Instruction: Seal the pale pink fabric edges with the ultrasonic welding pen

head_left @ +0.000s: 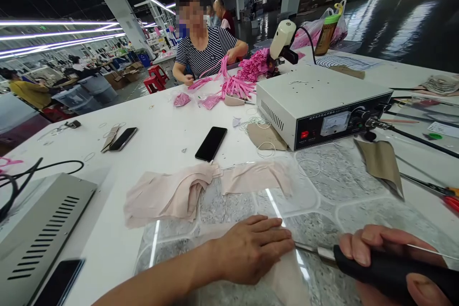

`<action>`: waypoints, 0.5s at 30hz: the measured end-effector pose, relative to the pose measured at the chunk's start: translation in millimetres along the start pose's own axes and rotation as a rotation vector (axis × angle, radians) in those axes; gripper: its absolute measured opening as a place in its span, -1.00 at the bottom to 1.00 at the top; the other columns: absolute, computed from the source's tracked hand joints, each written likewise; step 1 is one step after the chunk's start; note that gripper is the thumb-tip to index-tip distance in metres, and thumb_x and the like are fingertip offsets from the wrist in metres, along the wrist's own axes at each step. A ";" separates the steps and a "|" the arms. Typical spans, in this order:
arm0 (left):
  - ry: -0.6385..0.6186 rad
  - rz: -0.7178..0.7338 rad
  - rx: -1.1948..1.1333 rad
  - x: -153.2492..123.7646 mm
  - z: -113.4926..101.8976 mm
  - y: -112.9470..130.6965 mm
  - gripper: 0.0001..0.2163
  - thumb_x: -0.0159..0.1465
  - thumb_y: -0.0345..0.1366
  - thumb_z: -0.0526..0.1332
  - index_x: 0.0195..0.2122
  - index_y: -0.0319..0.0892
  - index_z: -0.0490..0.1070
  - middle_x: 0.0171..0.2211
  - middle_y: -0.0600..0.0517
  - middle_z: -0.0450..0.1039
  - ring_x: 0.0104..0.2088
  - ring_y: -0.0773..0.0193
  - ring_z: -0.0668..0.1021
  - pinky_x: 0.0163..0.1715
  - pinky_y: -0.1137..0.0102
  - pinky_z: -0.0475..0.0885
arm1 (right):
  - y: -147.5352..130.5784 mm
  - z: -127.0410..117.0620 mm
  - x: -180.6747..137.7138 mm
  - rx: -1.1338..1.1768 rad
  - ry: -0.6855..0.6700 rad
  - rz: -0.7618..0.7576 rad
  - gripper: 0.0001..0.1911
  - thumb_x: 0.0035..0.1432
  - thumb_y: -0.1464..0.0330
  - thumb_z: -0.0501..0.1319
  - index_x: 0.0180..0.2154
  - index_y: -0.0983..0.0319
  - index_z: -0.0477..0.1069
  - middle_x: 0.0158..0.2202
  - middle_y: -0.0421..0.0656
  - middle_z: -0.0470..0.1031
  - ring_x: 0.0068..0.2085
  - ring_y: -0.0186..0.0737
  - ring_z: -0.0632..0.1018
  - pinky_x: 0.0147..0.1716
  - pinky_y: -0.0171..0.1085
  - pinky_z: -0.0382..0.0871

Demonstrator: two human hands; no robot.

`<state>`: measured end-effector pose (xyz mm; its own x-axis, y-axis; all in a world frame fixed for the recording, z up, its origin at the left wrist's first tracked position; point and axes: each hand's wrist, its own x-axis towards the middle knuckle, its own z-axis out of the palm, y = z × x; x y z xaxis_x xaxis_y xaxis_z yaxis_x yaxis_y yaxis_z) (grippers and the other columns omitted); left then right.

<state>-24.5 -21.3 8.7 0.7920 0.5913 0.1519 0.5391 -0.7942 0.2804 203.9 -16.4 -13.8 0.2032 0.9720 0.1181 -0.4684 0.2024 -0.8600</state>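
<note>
My left hand (256, 248) lies flat, fingers stretched, on a pale pink fabric piece (287, 277) spread over the grey marble-patterned mat (229, 208). In my right hand (376, 253) is a thick black-handled tool (387, 270) with a narrow metal tip. That tip points left and reaches the fingertips of my left hand; whether it touches the fabric there is hidden. Beyond my left hand rests a stack of pale pink fabric pieces (165, 193), and right of it a single fabric strip (256, 177).
A grey control box (322, 100) with a meter and cables stands at back right, another vented box (43, 234) at left. Phones (211, 143) lie on the white table (158, 124). Scissors (448, 196) are at the right edge. Across the table, a person (204, 52) handles pink straps (238, 86).
</note>
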 end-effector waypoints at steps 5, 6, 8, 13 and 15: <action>0.025 0.005 0.058 -3.2 5.9 -0.8 -0.66 0.37 -0.31 -0.03 0.14 -0.25 0.22 0.18 0.04 0.30 0.23 0.20 0.27 0.22 0.32 0.16 | -1.1 -4.0 -0.3 -0.009 0.010 0.008 -0.74 0.05 0.15 0.20 -0.22 0.11 0.36 -0.42 -0.21 0.26 -0.53 -0.29 0.28 -0.53 -0.18 0.41; 0.022 0.006 0.066 -4.0 6.8 -0.9 -0.66 0.37 -0.30 -0.03 0.15 -0.25 0.22 0.19 0.04 0.30 0.23 0.20 0.26 0.22 0.32 0.16 | -1.8 -4.2 -0.2 -0.013 0.016 0.005 -0.75 0.04 0.16 0.20 -0.23 0.10 0.37 -0.43 -0.21 0.26 -0.53 -0.29 0.28 -0.54 -0.18 0.40; 0.015 0.013 0.083 -5.0 7.7 -1.1 -0.65 0.37 -0.30 -0.03 0.15 -0.26 0.22 0.19 0.02 0.30 0.24 0.20 0.25 0.22 0.32 0.17 | -2.6 -4.4 -0.3 -0.017 0.026 0.023 -0.75 0.03 0.15 0.22 -0.24 0.09 0.37 -0.43 -0.21 0.26 -0.54 -0.28 0.27 -0.54 -0.18 0.39; 0.048 0.034 0.120 -4.5 8.7 -0.7 -0.67 0.37 -0.31 -0.02 0.11 -0.28 0.26 0.17 0.00 0.32 0.20 0.17 0.31 0.19 0.31 0.21 | -2.7 -2.0 -1.0 -0.036 0.030 0.030 -0.74 0.02 0.14 0.22 -0.24 0.07 0.37 -0.44 -0.21 0.25 -0.54 -0.26 0.27 -0.55 -0.16 0.37; 0.069 0.039 0.128 -3.9 9.0 -0.5 -0.68 0.36 -0.31 -0.01 0.10 -0.29 0.28 0.15 0.00 0.34 0.18 0.17 0.33 0.17 0.31 0.22 | -4.2 0.9 -1.6 -0.039 0.030 0.042 -0.74 0.01 0.13 0.23 -0.25 0.07 0.37 -0.44 -0.21 0.25 -0.54 -0.26 0.27 -0.54 -0.16 0.37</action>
<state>-25.3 -24.5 -0.6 0.7942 0.5641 0.2259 0.5436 -0.8257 0.1507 204.7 -18.6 -10.0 0.2097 0.9754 0.0675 -0.4435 0.1564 -0.8825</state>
